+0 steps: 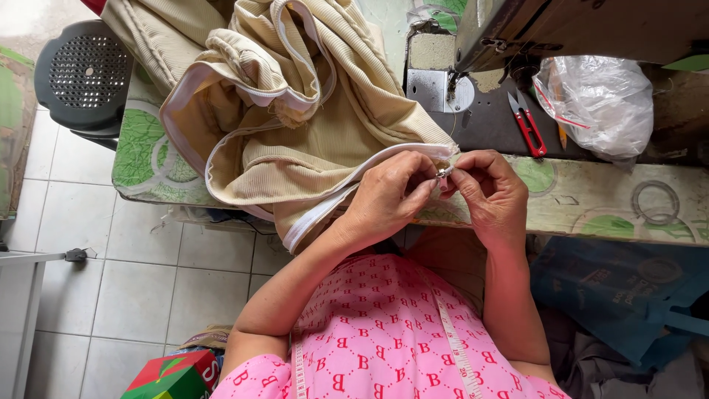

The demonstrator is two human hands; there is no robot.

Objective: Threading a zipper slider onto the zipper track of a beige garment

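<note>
Just in front of the sewing machine [561, 29], the left hand [388, 196] and right hand [491, 192] pinch a small metal zipper slider [443, 171] onto the white zipper tape [384, 166] of the beige ribbed cover [310, 111], steadying it between fingertips.

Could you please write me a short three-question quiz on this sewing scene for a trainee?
1. True or false: both hands pinch the small metal zipper slider at the end of the white zipper tape.
2. Which lies nearest the red-handled snips? A) black stool B) clear plastic bag C) blue bag
3. What hangs over the person's pink top?

Key:
1. True: left hand and right hand meet there.
2. B
3. A measuring tape.
</note>
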